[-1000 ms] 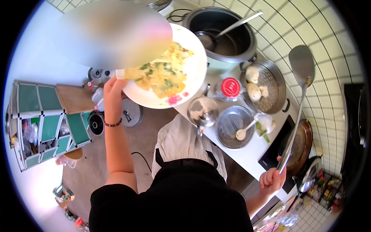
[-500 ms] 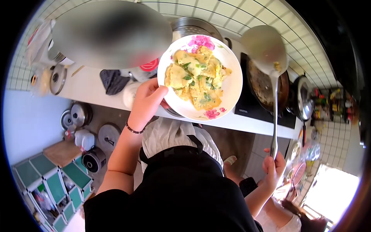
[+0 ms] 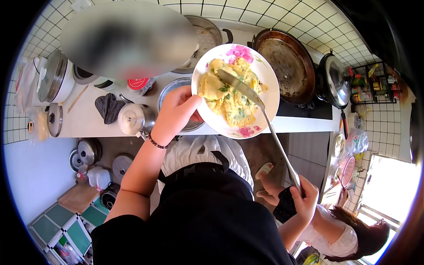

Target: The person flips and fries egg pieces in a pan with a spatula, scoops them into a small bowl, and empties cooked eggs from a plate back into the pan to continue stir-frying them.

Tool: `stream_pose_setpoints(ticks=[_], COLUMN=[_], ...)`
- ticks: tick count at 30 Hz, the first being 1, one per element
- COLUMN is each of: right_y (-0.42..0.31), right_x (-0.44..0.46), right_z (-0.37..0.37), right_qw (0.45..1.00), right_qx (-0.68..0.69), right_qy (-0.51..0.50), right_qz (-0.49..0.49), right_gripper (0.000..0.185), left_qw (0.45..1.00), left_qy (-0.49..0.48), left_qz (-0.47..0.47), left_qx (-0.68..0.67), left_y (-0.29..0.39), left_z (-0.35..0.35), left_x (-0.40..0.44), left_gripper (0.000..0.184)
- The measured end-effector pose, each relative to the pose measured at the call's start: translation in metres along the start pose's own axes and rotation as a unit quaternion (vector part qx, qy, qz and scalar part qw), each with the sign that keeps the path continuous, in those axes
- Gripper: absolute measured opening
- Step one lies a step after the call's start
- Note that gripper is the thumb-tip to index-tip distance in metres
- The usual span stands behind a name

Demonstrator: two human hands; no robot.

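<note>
My left hand grips the left rim of a white plate with pink flowers, thumb on top and fingers underneath. Cooked egg with green bits is piled on the plate, which is held above the counter's front edge. In my right hand is the end of a long-handled metal spatula. Its blade, turned nearly edge-on, lies over the egg; whether it presses into the egg I cannot tell. Behind the plate to the right stands a dark, browned frying pan with residue in it.
Right of the pan is a lidded pot. A kettle, a dark cloth mitt and a metal basin stand left of the plate. Another person is at the lower right. A blurred patch hides the upper left.
The spatula has swung from above the pan down and left onto the egg, its blade turning edge-on. My right hand moved slightly left and down. The plate stays in my left hand, shifted slightly right.
</note>
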State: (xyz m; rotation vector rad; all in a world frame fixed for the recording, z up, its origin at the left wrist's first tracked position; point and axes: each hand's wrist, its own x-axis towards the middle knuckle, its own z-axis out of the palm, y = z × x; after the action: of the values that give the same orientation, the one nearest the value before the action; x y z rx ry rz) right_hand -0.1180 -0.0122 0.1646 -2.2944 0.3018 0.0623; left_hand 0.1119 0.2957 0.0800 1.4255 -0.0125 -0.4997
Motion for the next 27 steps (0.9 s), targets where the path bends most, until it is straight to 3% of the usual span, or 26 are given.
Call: stream_pose_setpoints(ticks=[16,27], right_y=[0.006,-0.015], right_x=[0.023,0.018], right_z=[0.003,-0.004], right_qw=[0.992,0.998], right_qx=[-0.082,-0.028], right_qy=[0.097,0.047], right_qz=[0.003,0.004], right_gripper=[0.033,0.037], left_qw=[1.0,1.0], left_qy=[0.0,0.008], left_qz=[0.01,0.007], left_qx=[-0.013,-0.009], left_y=[0.009,0.008], left_z=[0.0,-0.005], left_x=[0.008,0.016], left_gripper=[0.023,0.025])
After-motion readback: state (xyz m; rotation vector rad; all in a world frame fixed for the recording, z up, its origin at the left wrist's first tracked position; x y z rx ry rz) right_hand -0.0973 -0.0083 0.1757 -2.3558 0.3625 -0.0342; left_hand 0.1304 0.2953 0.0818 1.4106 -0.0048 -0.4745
